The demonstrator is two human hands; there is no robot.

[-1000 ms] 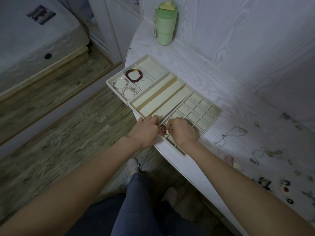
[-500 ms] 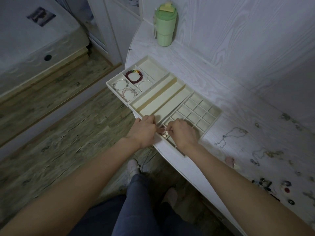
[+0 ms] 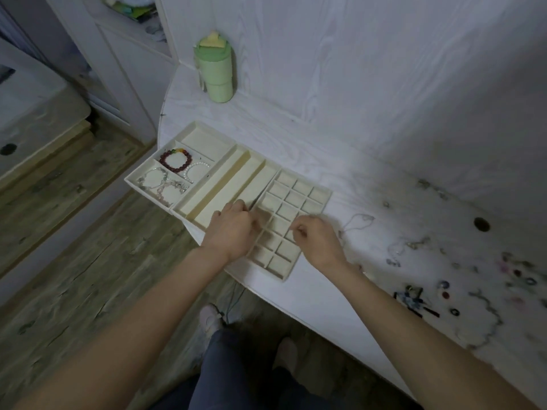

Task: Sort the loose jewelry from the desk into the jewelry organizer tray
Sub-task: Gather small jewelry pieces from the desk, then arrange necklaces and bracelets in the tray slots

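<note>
The cream jewelry organizer tray (image 3: 326, 193) lies on the white desk (image 3: 310, 294), with a bracelet section, long slots and a grid of small cells. A red bead bracelet (image 3: 175, 161), a pearl bracelet (image 3: 197, 170) and silver bracelets (image 3: 161, 182) sit in its left section. My left hand (image 3: 233, 230) is over the divider between slots and grid, fingers curled, tips blurred. My right hand (image 3: 317, 242) hovers over the grid's right edge, thumb and forefinger pinched on something tiny and pale. Loose jewelry lies to the right: a thin chain (image 3: 359, 221), small rings and beads (image 3: 444, 291), a long chain (image 3: 487, 324).
A green tumbler (image 3: 216, 75) stands at the back of the desk against the wall. A round cable hole (image 3: 481, 224) is in the desktop to the right. The desk's curved front edge drops to the wooden floor (image 3: 74, 261), where my legs stand.
My hands, which were pressed together over the tray's near corner around a small item, have come apart. The right hand has moved right. The view has shifted towards the desk.
</note>
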